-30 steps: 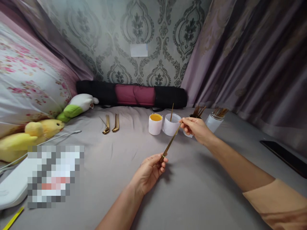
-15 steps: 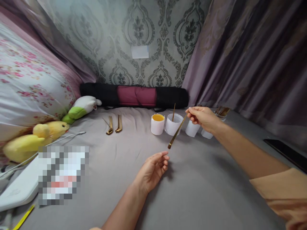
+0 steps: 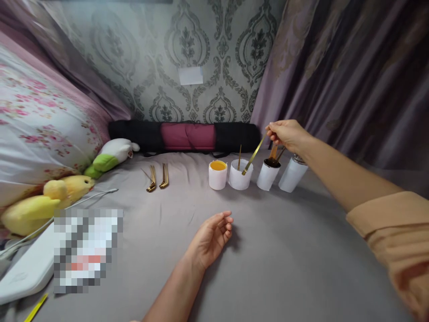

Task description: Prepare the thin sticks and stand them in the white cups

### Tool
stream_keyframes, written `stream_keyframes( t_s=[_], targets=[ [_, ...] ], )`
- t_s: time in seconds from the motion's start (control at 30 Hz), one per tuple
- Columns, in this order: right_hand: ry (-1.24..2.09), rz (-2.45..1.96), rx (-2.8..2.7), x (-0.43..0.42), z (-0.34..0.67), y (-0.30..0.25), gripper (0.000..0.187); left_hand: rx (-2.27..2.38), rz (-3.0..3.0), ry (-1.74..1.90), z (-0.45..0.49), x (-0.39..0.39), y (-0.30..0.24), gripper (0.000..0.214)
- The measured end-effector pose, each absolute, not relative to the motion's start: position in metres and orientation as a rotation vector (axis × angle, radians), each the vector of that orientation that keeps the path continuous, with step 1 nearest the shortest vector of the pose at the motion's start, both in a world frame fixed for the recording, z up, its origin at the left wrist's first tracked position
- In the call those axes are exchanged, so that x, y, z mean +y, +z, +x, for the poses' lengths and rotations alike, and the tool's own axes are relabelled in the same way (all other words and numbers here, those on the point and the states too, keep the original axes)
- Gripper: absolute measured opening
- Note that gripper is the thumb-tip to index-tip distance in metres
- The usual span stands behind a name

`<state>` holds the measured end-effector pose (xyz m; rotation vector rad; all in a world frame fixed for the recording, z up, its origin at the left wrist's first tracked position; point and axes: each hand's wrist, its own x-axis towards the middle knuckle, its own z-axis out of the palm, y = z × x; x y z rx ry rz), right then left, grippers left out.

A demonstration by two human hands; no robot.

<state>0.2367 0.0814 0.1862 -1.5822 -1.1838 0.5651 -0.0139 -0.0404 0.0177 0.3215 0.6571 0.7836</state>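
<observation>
My right hand (image 3: 287, 134) pinches the top of a long, thin gold spoon (image 3: 254, 153), which slants down to the left. The spoon's small head overlaps the front rim of a wide white cup (image 3: 240, 181); I cannot tell whether it is inside. Another gold handle (image 3: 240, 156) stands upright in that cup. To its left is a white cup with a yellow inside (image 3: 217, 179). A white cup with a dark inside (image 3: 267, 179) holds brownish handles, and a taller white container (image 3: 291, 175) stands beside it. My left hand (image 3: 213, 239) rests palm up, fingers loosely curled and empty.
Two small bunches of gold utensils (image 3: 151, 180) lie on the grey sheet (image 3: 284, 259). Behind is a black and maroon roll (image 3: 187, 135). On the left are plush toys (image 3: 72, 190), a white cable (image 3: 89, 196), a white device (image 3: 30, 264) and a pixelated packet (image 3: 89, 250).
My right hand has lifted up and away with the spoon, whose head moved from above my left fingers to the wide cup's rim. The left hand stays nearly still. The view shifted slightly.
</observation>
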Motion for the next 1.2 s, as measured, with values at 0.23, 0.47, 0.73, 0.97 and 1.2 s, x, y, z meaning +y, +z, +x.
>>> stream_keyframes(
  t_s=[0.23,0.47,0.73,0.97,1.2],
  targets=[
    [0.459,-1.569,-1.198,0.099,0.234,0.188,0.026,0.654,0.315,0.782,-0.014,-0.041,0.019,0.018],
    [0.370,-1.604,-1.365,0.113,0.227,0.176,0.023,0.641,0.316,0.779,-0.013,-0.040,0.018,0.018],
    [0.391,-1.614,-1.523,0.125,0.224,0.152,0.019,0.640,0.306,0.779,-0.012,-0.040,0.018,0.018],
    [0.449,-1.631,-1.556,0.123,0.219,0.140,0.017,0.648,0.304,0.781,-0.012,-0.039,0.018,0.018],
    [0.534,-1.627,-1.601,0.126,0.219,0.131,0.016,0.631,0.309,0.783,-0.013,-0.040,0.018,0.017]
  ],
)
